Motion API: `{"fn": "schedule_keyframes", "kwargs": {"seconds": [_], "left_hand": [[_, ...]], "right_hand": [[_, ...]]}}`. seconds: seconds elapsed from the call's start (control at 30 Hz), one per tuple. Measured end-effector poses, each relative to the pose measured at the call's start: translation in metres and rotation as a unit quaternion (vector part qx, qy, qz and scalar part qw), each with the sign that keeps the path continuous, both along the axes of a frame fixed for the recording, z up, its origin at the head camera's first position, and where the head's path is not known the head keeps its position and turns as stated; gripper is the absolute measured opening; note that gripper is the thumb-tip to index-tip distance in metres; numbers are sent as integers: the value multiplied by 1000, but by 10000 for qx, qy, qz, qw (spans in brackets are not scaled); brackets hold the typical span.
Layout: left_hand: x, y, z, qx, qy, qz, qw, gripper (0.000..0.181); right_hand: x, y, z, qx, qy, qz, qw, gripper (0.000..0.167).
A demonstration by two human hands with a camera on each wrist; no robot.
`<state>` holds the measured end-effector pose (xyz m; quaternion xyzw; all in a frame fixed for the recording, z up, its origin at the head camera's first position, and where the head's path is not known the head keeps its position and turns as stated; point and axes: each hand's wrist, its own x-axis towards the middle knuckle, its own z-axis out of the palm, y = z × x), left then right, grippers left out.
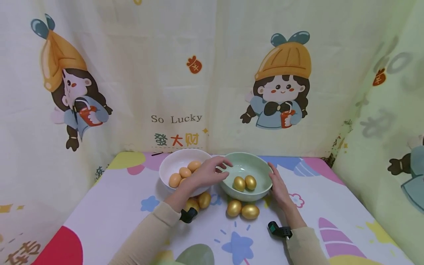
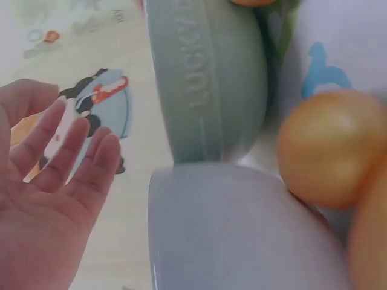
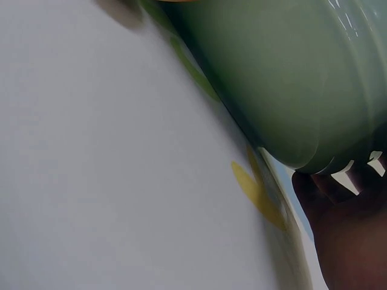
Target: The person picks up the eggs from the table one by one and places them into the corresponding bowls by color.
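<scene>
My left hand (image 1: pixel 212 171) hovers over the gap where the two bowls meet. Its fingers are loosely bent, and the left wrist view shows nothing in the palm (image 2: pixel 54 199). With its fingers at the rim and outer wall, my right hand (image 1: pixel 279 187) holds the right side of the green bowl (image 1: pixel 246 162). Two golden eggs (image 1: pixel 245 183) lie inside that bowl. Left of it stands a white bowl (image 1: pixel 179 156) with several brown eggs (image 1: pixel 185 172), partly hidden by my left hand. In the right wrist view, fingers (image 3: pixel 311 190) touch the green bowl's outside.
Two more golden eggs (image 1: pixel 250 211) lie on the patterned tablecloth (image 1: pixel 265 243) before the green bowl. Other golden eggs (image 1: pixel 204 200) sit before the white bowl, partly behind my left wrist. A printed curtain (image 1: pixel 228 84) hangs behind the table.
</scene>
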<state>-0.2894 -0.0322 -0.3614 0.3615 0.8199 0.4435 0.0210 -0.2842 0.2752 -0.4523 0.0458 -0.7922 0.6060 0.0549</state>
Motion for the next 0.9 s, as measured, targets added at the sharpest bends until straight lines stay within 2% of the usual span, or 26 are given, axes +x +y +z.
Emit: {"fn": "schedule_keyframes", "kwargs": {"seconds": [0.17, 0.4, 0.63, 0.77, 0.9], "left_hand": [[21, -18, -4, 289, -64, 319, 9991, 27], [43, -42, -16, 509, 262, 358, 9977, 29], [67, -64, -34, 238, 684, 312, 9969, 28], [81, -77, -46, -19, 899, 470, 9948, 30], [89, -84, -56, -314, 1244, 687, 9894, 31]], "right_hand": [[3, -1, -1, -212, 152, 94, 9996, 54], [2, -2, -3, -151, 191, 81, 9997, 55], [2, -3, -3, -129, 231, 135, 9996, 55], [3, -3, -4, -139, 177, 148, 9996, 56], [3, -2, -5, -74, 161, 99, 9998, 56]]}}
